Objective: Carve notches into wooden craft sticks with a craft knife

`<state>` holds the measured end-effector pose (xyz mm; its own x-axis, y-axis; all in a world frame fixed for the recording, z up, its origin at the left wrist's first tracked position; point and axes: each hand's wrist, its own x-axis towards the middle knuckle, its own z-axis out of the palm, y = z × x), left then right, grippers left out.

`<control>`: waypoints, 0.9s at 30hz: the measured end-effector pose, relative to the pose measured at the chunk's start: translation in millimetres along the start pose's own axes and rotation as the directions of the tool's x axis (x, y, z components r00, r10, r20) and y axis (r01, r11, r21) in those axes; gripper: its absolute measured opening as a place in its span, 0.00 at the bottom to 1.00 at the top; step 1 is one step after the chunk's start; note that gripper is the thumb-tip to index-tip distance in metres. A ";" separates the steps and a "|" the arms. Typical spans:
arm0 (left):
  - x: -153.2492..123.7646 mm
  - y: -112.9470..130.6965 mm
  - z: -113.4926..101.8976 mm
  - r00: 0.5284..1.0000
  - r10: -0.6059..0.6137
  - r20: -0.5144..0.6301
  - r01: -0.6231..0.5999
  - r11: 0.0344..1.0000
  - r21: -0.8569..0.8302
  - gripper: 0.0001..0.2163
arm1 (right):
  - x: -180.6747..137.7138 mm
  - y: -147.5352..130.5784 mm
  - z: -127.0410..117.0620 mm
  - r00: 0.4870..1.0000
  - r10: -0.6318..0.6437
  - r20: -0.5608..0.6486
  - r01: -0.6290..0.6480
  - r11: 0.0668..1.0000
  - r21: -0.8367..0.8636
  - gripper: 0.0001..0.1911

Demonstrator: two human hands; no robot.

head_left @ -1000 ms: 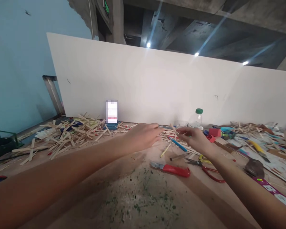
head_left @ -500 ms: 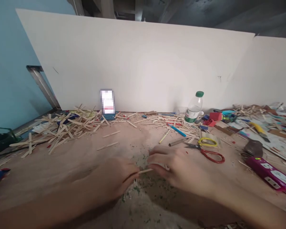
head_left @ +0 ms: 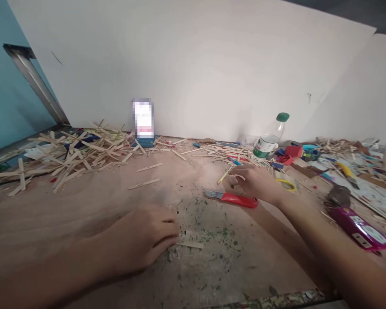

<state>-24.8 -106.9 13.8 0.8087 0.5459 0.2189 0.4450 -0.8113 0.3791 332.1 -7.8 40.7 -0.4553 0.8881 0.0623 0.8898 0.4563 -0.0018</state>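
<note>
Across a worktop (head_left: 263, 244), left hand (head_left: 152, 234), fingers pinching a wooden stick (head_left: 191, 244), right hand (head_left: 257, 182) near red cutter (head_left: 239, 200), fingers' grip unclear

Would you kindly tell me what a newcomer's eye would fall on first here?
Probably the bright phone, standing before the white board at the back. Next come the red knife, nearer the camera than the right hand, and the wooden stick poking out from the left hand.

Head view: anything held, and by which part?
Left hand is on the left end of the stick, pinched or pressed unclear; right hand: can't tell.
</note>
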 end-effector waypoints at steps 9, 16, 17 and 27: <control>1.9 -3.8 -14.9 0.991 -0.119 0.055 0.129 0.959 -0.251 0.10 | -10.1 -23.7 -9.3 0.976 -0.215 0.030 0.206 0.961 0.187 0.16; 1.2 -7.1 -16.5 0.988 -0.108 0.114 0.137 0.947 -0.289 0.09 | -11.4 -13.6 -2.5 0.977 -0.213 0.013 0.208 0.966 0.154 0.18; 1.1 -6.8 -15.6 0.989 -0.099 0.113 0.128 0.948 -0.292 0.10 | -11.4 -7.4 -3.4 0.984 -0.177 0.008 0.175 0.976 0.127 0.19; -2.4 -10.0 5.8 0.997 -0.056 0.047 0.064 0.977 -0.201 0.10 | -12.7 23.4 -4.2 0.995 0.056 0.079 -0.050 0.996 -0.073 0.14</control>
<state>-29.0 -101.3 4.3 0.8000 0.5797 0.1545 0.4095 -0.7158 0.5656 358.9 -8.7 44.0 -0.4061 0.9137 -0.0169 0.9112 0.4063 0.0675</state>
